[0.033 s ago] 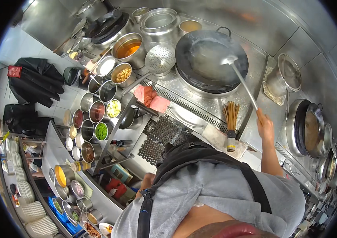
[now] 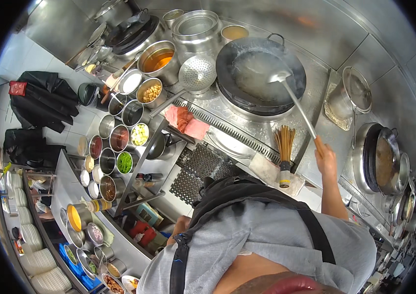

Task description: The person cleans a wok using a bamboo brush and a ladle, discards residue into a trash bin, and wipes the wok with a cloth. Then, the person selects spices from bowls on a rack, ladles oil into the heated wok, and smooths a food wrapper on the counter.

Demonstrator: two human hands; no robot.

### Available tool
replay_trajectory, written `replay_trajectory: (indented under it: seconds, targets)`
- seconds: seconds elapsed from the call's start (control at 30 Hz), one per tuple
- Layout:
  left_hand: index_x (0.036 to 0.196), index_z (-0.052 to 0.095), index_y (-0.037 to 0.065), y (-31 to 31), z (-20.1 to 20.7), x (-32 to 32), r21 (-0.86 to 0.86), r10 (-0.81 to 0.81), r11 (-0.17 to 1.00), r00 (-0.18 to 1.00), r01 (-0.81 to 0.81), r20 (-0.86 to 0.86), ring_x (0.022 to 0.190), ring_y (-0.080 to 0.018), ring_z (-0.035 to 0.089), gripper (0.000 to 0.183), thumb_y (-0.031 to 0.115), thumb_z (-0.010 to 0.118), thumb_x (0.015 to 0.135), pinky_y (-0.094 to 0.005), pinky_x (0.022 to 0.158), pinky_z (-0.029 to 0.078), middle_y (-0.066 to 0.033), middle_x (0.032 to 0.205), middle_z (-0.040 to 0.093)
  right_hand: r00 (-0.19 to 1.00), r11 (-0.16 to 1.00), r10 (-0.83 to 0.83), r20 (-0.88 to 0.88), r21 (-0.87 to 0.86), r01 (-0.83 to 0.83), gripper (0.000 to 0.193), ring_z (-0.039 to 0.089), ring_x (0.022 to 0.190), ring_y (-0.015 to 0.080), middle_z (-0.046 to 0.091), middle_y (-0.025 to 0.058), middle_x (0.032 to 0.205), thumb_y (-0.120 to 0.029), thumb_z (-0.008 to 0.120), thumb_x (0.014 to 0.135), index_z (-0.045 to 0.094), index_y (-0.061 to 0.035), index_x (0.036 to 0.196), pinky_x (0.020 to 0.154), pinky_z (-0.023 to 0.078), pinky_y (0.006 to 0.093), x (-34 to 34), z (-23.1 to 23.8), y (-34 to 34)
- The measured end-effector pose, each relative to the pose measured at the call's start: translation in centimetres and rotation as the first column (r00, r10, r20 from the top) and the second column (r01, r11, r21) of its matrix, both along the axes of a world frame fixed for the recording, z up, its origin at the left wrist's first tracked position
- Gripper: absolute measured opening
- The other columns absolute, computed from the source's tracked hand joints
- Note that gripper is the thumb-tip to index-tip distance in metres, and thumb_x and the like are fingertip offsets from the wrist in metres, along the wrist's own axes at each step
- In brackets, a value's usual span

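My right hand (image 2: 326, 159) is closed round the wooden grip of a long-handled metal ladle (image 2: 300, 105). Its shiny head is in the large black wok (image 2: 225, 73), at the right part of the cloudy, steaming liquid (image 2: 256, 73). The wok sits on a steel burner ring in front of me. Only a bit of my left hand (image 2: 182, 224) shows low beside my body, near the shelf; its fingers are hidden. A bamboo wok brush (image 2: 285, 152) lies on the front ledge, between the wok and my right forearm.
Left of the wok are a perforated strainer (image 2: 197, 73), a pot of orange liquid (image 2: 159, 60) and folded pink cloths (image 2: 195, 127). Several ingredient tins, one with chopped greens (image 2: 125, 162), stand farther left. A tall steel pot (image 2: 346, 98) and a second wok (image 2: 384, 159) are at the right.
The ladle's head has shifted slightly left and down in the wok, and my right hand has moved a little left with it. The steam over the liquid looks thinner.
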State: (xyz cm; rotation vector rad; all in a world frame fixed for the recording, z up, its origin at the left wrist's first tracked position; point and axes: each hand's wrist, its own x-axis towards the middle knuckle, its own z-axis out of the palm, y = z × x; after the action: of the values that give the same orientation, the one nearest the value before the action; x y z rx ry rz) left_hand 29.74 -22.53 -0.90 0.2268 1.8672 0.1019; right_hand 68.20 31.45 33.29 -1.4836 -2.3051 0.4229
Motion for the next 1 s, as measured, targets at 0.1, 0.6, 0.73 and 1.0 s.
replay_trajectory:
  seconds: [0.1,0.6,0.73,1.0]
  targets:
    - [0.078,0.065,0.007,-1.5,0.4,-0.3,0.03,-0.031,0.999,0.999,0.032,-0.023,0.056,-0.0209,0.06,0.019,0.022,0.055,0.085,-0.0386,0.052,0.051,-0.0056,0.067,0.062,0.996,0.996,0.059,-0.069,-0.062,-0.063,0.055,0.062,0.084,0.0403,0.062,0.0215,0.091,-0.001,0.062,0.079,0.054,-0.0153,0.131,0.076,0.048,0.0446,-1.4,-1.7,-0.7]
    - [0.1,0.063,0.001,18.6,8.8,-6.0,0.521,0.484,0.762,0.873,-0.384,-0.065,0.054,-0.017,0.058,0.024,0.015,0.063,0.08,-0.0307,0.047,0.047,-0.0071,0.07,0.063,0.996,0.975,-0.006,-0.085,0.222,0.025,0.044,0.061,0.089,0.0421,0.063,0.024,0.095,-0.012,0.055,0.088,0.052,-0.0191,0.131,0.076,0.049,0.0475,-10.6,-6.2,9.1]
    - [0.096,0.062,0.004,9.8,3.5,-5.0,0.424,0.196,0.896,0.974,-0.132,-0.11,0.045,-0.0189,0.053,0.021,0.019,0.058,0.082,-0.0315,0.044,0.045,-0.0066,0.064,0.059,0.995,0.997,-0.081,-0.05,-0.024,0.08,0.046,0.06,0.097,0.0403,0.063,0.0221,0.105,-0.011,0.056,0.086,0.051,-0.0153,0.132,0.084,0.048,0.0459,-6.4,-3.8,5.6]
    - [0.106,0.064,0.008,-1.7,0.2,-0.6,0.14,-0.04,0.988,0.99,0.059,-0.136,0.086,-0.0328,0.06,0.027,0.023,0.053,0.087,-0.0426,0.074,0.048,-0.0159,0.096,0.064,0.995,0.984,0.018,-0.097,-0.175,-0.035,0.052,0.064,0.091,0.0361,0.064,0.0204,0.105,-0.005,0.06,0.084,0.049,-0.0107,0.135,0.08,0.048,0.0412,-3.3,-2.2,-2.2]
